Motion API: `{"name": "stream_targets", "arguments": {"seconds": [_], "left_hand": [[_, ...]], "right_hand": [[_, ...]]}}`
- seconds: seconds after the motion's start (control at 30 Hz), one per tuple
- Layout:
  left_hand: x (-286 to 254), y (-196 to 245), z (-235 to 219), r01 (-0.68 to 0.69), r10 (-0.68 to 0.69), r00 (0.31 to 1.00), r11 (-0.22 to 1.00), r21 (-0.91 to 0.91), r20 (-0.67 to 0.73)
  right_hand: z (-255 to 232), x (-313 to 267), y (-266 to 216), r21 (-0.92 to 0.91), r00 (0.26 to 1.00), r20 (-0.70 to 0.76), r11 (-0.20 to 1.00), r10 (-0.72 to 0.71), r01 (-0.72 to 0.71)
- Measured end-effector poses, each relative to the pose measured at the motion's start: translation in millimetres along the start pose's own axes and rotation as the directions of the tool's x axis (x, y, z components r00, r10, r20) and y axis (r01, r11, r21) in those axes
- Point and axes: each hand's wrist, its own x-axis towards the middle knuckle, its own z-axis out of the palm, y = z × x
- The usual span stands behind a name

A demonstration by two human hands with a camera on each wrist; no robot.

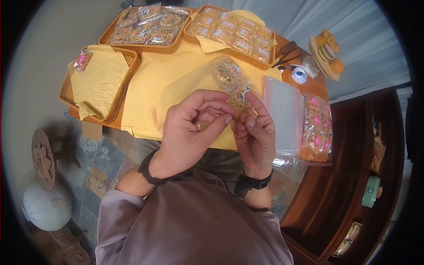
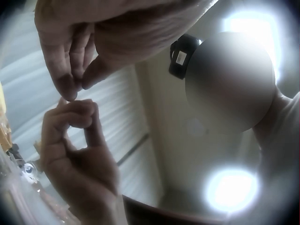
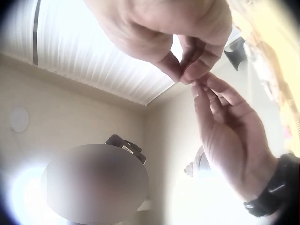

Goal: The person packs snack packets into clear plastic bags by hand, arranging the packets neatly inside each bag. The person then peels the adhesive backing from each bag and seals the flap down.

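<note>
Wooden worktop (image 1: 316,84) with a yellow cloth (image 1: 176,66) over most of it, slate floor underneath, and a dark shelf unit off to the right. Pretty much a snack-bagging station.

Both hands are up over the front edge of the cloth, fingertips meeting. The left hand (image 1: 192,128) has thumb and forefinger curled together in a pinch, and the right hand (image 1: 254,132) is curled the same way right against it. Between them they're gripping the near end of a clear snack packet (image 1: 232,84), which stretches away from the fingers across the cloth. From the wrist views you only see the fingertips pressed together; the packet edge itself is too thin to make out there, so I can't say whether they're opening or sealing it.

Progress-wise, I'd guess it's well underway: two wicker trays (image 1: 145,26) at the back are packed with finished packets, while the tray on the left (image 1: 126,84) has a yellow liner and just one pink-labelled packet (image 1: 81,59) in it. Still to go, by the look of it: a stack of empty clear bags (image 1: 282,115) just right of the hands, and beside it a pile of pink-labelled packs (image 1: 316,128).
</note>
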Motion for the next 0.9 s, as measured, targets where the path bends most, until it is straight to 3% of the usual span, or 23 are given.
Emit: {"name": "stream_targets", "arguments": {"seconds": [0.2,0.4,0.73,0.8,0.9], "left_hand": [[-8,-5,2,-0.114,0.124,0.992,0.971,0.209,-0.037],[-9,-10,-1,-0.191,0.219,0.97,0.956,0.223,-0.108],[-6,-15,-1,-0.194,0.227,0.966,0.954,0.23,-0.124],[-8,-7,1,-0.109,0.137,0.985,0.966,0.235,-0.108],[-7,-8,1,-0.084,0.11,0.985,0.98,0.182,-0.134]], "right_hand": [[2,3,9,-0.02,0.999,0.02,0.999,-0.026,0.026],[6,6,15,-0.163,0.994,0.041,0.981,-0.103,0.109],[3,7,5,-0.304,0.996,0.017,0.948,-0.091,0.092],[4,8,2,-0.374,0.995,0.038,0.922,-0.095,0.102],[9,8,-5,-0.47,0.995,0.039,0.877,-0.095,0.102]]}}
